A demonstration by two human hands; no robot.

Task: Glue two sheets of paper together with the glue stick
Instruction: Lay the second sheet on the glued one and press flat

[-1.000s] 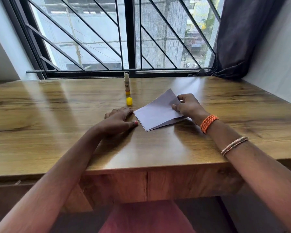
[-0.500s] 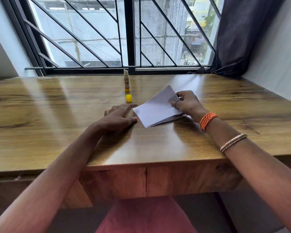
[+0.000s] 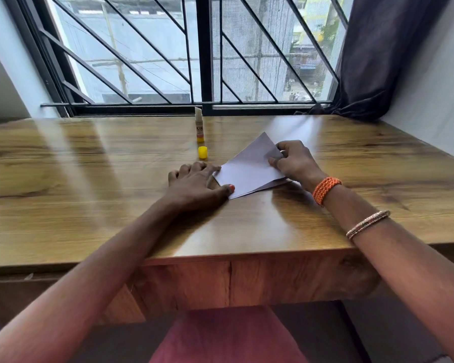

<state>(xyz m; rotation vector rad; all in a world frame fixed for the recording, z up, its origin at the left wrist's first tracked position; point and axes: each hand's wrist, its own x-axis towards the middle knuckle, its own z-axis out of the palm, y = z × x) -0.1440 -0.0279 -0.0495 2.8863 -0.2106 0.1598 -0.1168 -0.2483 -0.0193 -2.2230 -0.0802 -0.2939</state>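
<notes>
I see a glossy wooden counter (image 3: 89, 179) under a window. On it: an uncapped glue stick (image 3: 199, 124) standing upright, its yellow cap (image 3: 203, 152) just in front (apart from it), and white paper sheets (image 3: 249, 167) stacked, with both hands resting on them.

A glossy wooden table (image 3: 89, 205) fills the middle of the view, its grain running left to right and pale streaks of window light lying across its top. Beyond the table's far edge stands a window (image 3: 168, 61) with a dark frame and black bars, some upright and some slanting; blurred buildings show through the glass. At the table's far right corner a dark curtain (image 3: 378, 53) hangs bunched against a pale wall (image 3: 435, 100). Another pale wall (image 3: 3, 82) rises past the table's far left corner. Below the table's near edge, a reddish cushioned seat (image 3: 228, 336) shows.
</notes>
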